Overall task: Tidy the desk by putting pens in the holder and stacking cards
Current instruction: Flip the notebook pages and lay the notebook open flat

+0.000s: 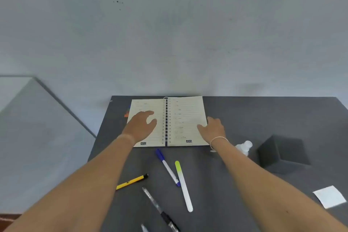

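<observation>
An open spiral notebook lies at the far edge of the dark desk. My left hand rests flat on its left page, fingers apart. My right hand lies on the right page's outer edge, holding nothing. Nearer to me lie a blue-capped pen, a green-tipped white stick, a yellow pen and a clear black-grip pen. A dark cube-shaped holder stands at the right. A white card lies at the right edge.
A small clear bottle lies just behind my right wrist, next to the holder. Something orange peeks out from under the notebook's left edge. A grey wall rises behind the desk, and a pale surface lies to the left.
</observation>
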`<act>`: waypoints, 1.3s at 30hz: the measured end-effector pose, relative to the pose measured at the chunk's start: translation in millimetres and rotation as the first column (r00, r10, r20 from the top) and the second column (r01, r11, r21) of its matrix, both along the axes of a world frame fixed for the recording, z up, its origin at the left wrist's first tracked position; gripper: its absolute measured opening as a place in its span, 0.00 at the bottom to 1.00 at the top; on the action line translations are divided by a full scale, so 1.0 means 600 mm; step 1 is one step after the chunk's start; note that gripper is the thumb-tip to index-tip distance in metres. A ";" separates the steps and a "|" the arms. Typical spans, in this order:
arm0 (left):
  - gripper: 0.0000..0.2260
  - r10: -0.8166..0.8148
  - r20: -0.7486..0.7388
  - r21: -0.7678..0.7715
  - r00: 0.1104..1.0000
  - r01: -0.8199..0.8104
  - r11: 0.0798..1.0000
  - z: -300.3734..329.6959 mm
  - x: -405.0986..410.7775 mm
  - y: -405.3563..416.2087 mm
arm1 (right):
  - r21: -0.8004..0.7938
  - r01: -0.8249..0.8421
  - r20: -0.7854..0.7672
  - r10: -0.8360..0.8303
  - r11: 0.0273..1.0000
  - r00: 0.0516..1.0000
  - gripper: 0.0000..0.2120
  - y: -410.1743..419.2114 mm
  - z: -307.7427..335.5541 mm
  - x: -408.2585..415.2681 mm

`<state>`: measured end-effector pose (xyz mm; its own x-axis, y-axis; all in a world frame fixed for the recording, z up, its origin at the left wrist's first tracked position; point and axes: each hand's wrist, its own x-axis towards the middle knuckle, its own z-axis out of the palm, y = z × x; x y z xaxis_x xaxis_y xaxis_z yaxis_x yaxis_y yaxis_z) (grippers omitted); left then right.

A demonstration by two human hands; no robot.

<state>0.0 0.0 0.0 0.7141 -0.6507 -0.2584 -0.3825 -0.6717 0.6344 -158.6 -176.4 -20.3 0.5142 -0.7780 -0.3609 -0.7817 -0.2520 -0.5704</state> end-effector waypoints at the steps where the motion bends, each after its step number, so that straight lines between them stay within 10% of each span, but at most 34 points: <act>1: 0.20 0.005 -0.010 0.006 1.000 -0.005 1.000 -0.003 0.002 -0.003 | -0.003 0.018 -0.025 -0.018 1.000 1.000 0.20 -0.002 -0.003 0.003; 39: 0.20 0.056 -0.085 -0.013 0.995 -0.057 0.998 -0.044 0.020 -0.032 | 0.289 0.327 0.242 -0.399 0.900 0.885 0.07 -0.023 -0.025 0.036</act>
<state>12.0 -19.4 -26.1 0.7259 -0.6142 -0.3096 -0.2889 -0.6807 0.6731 -136.9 -190.1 -35.5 0.3209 -0.8412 -0.4352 -0.5840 0.1860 -0.7902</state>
